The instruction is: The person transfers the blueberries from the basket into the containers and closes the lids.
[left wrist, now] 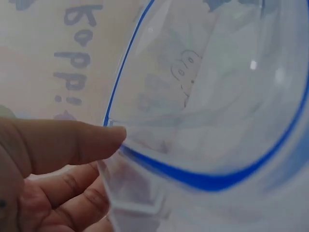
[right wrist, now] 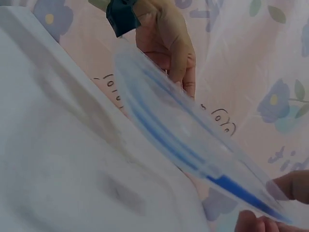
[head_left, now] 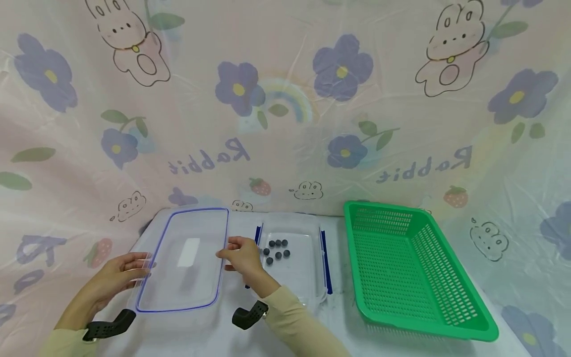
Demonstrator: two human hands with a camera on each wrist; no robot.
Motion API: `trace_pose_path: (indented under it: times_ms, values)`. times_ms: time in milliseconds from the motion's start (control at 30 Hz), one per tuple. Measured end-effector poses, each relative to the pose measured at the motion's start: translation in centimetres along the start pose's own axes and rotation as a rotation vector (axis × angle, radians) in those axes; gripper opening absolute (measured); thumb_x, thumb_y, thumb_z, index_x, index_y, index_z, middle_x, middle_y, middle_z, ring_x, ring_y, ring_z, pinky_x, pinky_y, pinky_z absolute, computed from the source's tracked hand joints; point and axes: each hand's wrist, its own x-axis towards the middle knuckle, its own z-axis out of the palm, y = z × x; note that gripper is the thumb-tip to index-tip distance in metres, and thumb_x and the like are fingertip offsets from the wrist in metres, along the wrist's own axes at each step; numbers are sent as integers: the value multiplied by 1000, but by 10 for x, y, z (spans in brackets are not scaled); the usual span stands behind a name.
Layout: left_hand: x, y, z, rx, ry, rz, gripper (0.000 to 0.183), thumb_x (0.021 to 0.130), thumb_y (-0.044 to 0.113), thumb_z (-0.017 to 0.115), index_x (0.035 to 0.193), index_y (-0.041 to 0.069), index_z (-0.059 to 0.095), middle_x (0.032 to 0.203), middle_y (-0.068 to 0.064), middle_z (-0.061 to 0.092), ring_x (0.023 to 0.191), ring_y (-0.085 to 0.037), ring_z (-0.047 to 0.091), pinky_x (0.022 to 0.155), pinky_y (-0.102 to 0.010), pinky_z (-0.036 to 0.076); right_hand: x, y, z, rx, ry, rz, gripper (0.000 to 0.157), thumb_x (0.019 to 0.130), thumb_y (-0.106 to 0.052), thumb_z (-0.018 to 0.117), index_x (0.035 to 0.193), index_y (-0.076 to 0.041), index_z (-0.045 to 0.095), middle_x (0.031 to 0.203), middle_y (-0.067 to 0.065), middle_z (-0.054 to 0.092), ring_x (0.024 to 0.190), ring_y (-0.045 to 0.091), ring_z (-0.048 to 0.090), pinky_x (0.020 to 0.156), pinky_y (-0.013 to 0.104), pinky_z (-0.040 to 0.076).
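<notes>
A clear plastic lid point(head_left: 200, 282) with a blue sealing rim is held up between both hands, tilted over the left of the table. At its left edge my left hand point(head_left: 113, 277) pinches it; in the left wrist view the thumb point(left wrist: 91, 142) lies on top near the blue seal, the other fingers below. My right hand point(head_left: 244, 259) grips the opposite edge between thumb and fingers. Just right of that hand stands a clear plastic box point(head_left: 303, 285) with blue side clips. Several small dark balls point(head_left: 278, 255) lie in it, towards the left, partly beside my right wrist.
A green slotted plastic basket point(head_left: 412, 325) stands at the right side of the white table point(head_left: 174, 337). Behind the table hangs a curtain point(head_left: 285, 148) printed with rabbits and flowers. My right forearm reaches across in front of the clear box.
</notes>
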Motion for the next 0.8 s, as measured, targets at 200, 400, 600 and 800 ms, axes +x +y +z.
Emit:
trace_pose_path:
  times_ms: [200,400,600,800]
  values:
    - [2,18,5,8,-40,61,53,101,9,51,138,-21,27,108,-14,63,91,-14,63,83,-37,54,6,-13,-27,-2,-105,-16,38,80,-4,76,116,2,63,89,5,61,77,17,67,61,32,58]
    - [8,34,14,4,-70,128,57,98,9,57,139,-17,28,109,-19,60,92,-20,65,83,-40,55,10,-28,-54,3,-183,-47,34,82,0,74,114,4,62,90,7,64,78,18,67,67,35,58]
    - [15,49,25,-27,-68,210,58,96,9,61,140,-12,31,112,-25,56,92,-20,66,81,-34,55,8,-44,-81,-19,-223,-125,37,82,2,73,116,7,60,92,8,60,76,16,64,72,36,58]
    - [19,69,41,-27,-74,359,50,96,5,60,136,-11,36,112,-25,54,92,-18,67,79,-31,56,5,-54,-110,-83,-241,-256,39,83,-2,74,119,5,61,99,10,63,82,18,64,75,39,58]
